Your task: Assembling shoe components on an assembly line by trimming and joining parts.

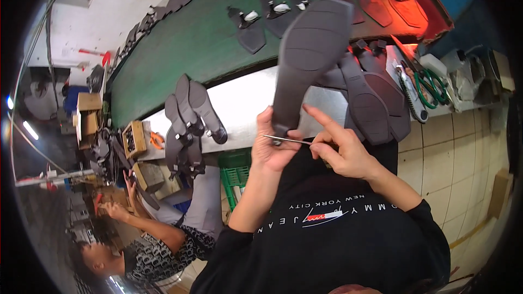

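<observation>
Right, head view: your left hand is clamped on the heel end of the dark shoe sole, which stands up toward 12 o'clock. Your right hand pinches a thin metal tool, its tip at 9 o'clock from your knuckles. Hold the sole steady, tool flat to its edge, thumb clear.

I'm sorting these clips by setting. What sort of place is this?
Most likely a shoe workshop or small factory. The left hand holds a dark shoe sole, more soles are stacked on the bench, and shoe parts lie along a green conveyor belt.
</observation>
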A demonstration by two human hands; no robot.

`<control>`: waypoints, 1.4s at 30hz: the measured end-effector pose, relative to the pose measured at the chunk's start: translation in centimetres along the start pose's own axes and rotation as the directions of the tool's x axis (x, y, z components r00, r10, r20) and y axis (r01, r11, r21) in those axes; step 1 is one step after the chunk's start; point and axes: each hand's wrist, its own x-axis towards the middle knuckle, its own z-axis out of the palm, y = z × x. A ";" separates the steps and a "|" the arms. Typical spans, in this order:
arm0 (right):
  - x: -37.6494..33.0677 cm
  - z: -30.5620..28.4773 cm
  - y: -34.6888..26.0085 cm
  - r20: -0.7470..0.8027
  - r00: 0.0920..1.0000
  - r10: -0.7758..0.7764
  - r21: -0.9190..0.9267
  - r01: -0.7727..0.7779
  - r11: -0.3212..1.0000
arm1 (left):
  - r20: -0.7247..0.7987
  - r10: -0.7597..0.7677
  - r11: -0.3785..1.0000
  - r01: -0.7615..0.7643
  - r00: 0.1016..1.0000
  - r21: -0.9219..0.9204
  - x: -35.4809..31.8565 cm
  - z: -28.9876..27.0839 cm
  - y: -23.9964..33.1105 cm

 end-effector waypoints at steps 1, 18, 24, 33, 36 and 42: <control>0.0 0.6 0.5 0.026 1.000 -0.003 0.002 0.003 1.000 | 0.049 -0.021 1.000 0.020 0.999 0.019 0.1 -0.2 -0.4; 2.3 1.2 2.5 0.123 0.959 0.257 0.439 -0.285 0.852 | -0.099 0.150 0.989 -0.150 0.984 0.010 -1.4 -2.2 -0.6; 0.8 4.6 2.7 0.287 0.886 0.364 0.396 -0.455 0.797 | 0.094 0.819 0.407 -0.688 0.566 0.601 -1.1 -2.9 -0.2; 1.6 3.6 3.1 0.320 0.888 0.331 0.752 -0.450 0.481 | 0.235 0.784 0.266 -0.654 0.574 0.708 -2.4 -2.7 0.7; 1.6 3.1 2.0 0.419 0.871 0.257 0.768 -0.491 0.412 | 0.163 0.795 0.364 -0.674 0.585 0.643 -1.9 -3.4 1.1; 1.2 4.5 3.1 -0.002 0.981 -0.195 -0.301 0.186 0.935 | 0.119 0.745 0.446 -0.624 0.656 0.642 -2.4 -3.1 1.0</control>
